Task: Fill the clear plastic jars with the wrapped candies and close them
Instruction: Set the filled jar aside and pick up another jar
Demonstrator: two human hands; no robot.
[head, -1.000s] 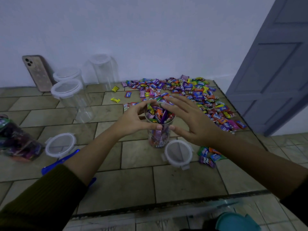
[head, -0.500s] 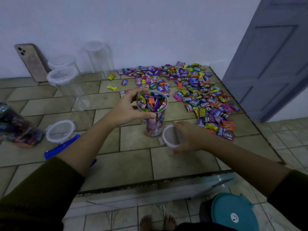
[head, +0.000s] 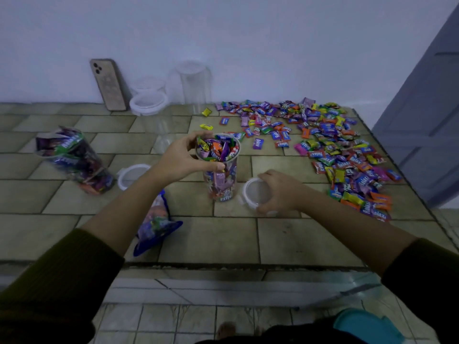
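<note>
A clear plastic jar (head: 220,181) full of wrapped candies stands upright in the middle of the tiled table. My left hand (head: 183,158) grips its rim from the left. Just right of the jar lies a white-rimmed lid (head: 255,193), and my right hand (head: 279,192) grips it from the right, fingers curled round its edge. A wide heap of loose wrapped candies (head: 330,145) covers the table's right side. Empty clear jars (head: 149,105) (head: 192,83) stand at the back by the wall.
A second lid (head: 131,173) lies left of my left arm. A filled jar (head: 74,160) lies on its side at the left. A blue candy bag (head: 155,223) lies under my left forearm. A phone (head: 108,84) leans on the wall. The table's front edge (head: 223,265) is near me.
My right hand dropped from above the jar to the lid beside it and took hold of it. My left hand stayed on the jar's rim. The camera view shifted.
</note>
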